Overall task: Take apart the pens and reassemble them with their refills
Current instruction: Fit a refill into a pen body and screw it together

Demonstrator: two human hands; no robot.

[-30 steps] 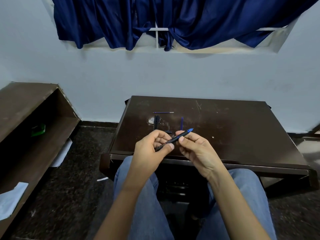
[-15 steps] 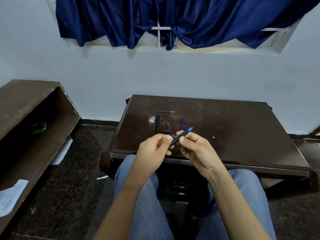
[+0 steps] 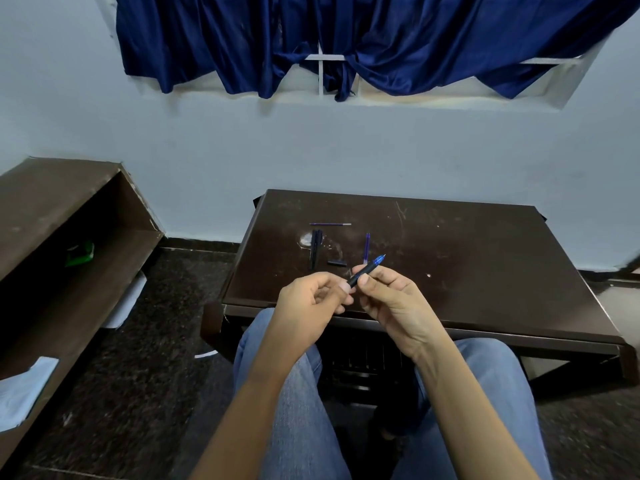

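Black plastic pen w/ blue tip (image 3: 367,270) sits tilted, above near edge of dark brown wooden table (image 3: 485,271). L hand (image 3: 310,303) pinches its lower end; R hand (image 3: 393,299) pinches barrel (thumb on top). Thin blue refill (image 3: 367,245) lies on tabletop just beyond.

Single head view, wide-angle: looks forward-down, table (image 3: 485,271) near, wall (image 3: 311,150) beyond; edges seemingly distorted.
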